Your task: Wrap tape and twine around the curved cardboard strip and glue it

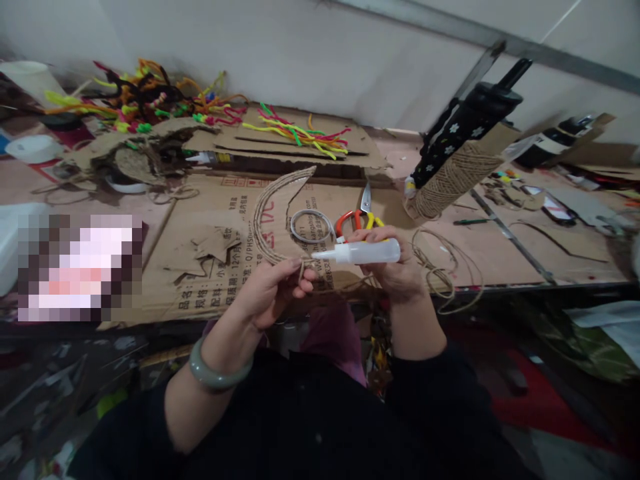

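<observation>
My left hand (273,290) pinches the lower end of a crescent (261,220) faced with rows of brown twine, between thumb and fingers. Wrapped in my right hand (404,272) is a translucent squeeze bottle (374,252), lying nearly level. Its narrow nozzle points left and meets or nearly meets the crescent's end by my left thumb; exact contact is unclear. Just beyond the bottle lie scissors (367,200) with orange and yellow handles and a pale ring (293,230). Loose twine (443,287) curls to the right of my right hand.
A printed cardboard sheet (200,207) covers the bench before me. Behind it, colourful pipe cleaners (305,137) rest on more cardboard. A cone of twine (453,175) and a black flowered umbrella (465,127) stand at right. A blurred-out screen (80,267) is at left.
</observation>
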The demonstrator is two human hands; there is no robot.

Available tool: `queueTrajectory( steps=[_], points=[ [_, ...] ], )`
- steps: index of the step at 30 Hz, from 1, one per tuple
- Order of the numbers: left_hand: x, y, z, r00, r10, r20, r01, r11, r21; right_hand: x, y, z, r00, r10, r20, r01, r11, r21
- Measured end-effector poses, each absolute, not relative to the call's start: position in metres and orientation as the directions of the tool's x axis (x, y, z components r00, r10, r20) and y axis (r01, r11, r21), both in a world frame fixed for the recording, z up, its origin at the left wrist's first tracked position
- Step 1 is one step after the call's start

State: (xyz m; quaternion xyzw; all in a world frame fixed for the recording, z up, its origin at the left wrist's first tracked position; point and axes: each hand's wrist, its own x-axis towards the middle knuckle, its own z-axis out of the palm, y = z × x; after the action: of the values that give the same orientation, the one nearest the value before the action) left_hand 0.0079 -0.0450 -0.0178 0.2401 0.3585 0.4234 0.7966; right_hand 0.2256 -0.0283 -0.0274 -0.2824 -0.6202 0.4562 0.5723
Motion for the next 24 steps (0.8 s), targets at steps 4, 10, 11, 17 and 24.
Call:
queueTrajectory(
  steps=[4,10,11,17,24],
  points=[
    [0.009,-0.046,-0.018,0.368,0.868,-0.333,-0.499,0.487,0.717,0.227,-0.031,-0.021,-0.137,0.862,0.488,-0.226,0.453,-0.863],
    [0.013,-0.047,-0.021,0.336,0.897,-0.286,-0.475,0.424,0.771,0.222,-0.038,-0.014,-0.137,0.867,0.480,-0.204,0.449,-0.870],
    [0.013,-0.048,-0.021,0.330,0.902,-0.279,-0.476,0.414,0.776,0.220,-0.039,-0.013,-0.127,0.865,0.485,-0.187,0.459,-0.868],
    [0.019,-0.049,-0.022,0.246,0.933,-0.264,-0.446,0.351,0.823,0.214,-0.046,-0.005,-0.056,0.849,0.525,-0.104,0.518,-0.849],
    [0.022,-0.050,-0.023,0.207,0.952,-0.224,-0.406,0.292,0.866,0.208,-0.055,0.003,-0.005,0.853,0.523,0.035,0.522,-0.852]
  ],
)
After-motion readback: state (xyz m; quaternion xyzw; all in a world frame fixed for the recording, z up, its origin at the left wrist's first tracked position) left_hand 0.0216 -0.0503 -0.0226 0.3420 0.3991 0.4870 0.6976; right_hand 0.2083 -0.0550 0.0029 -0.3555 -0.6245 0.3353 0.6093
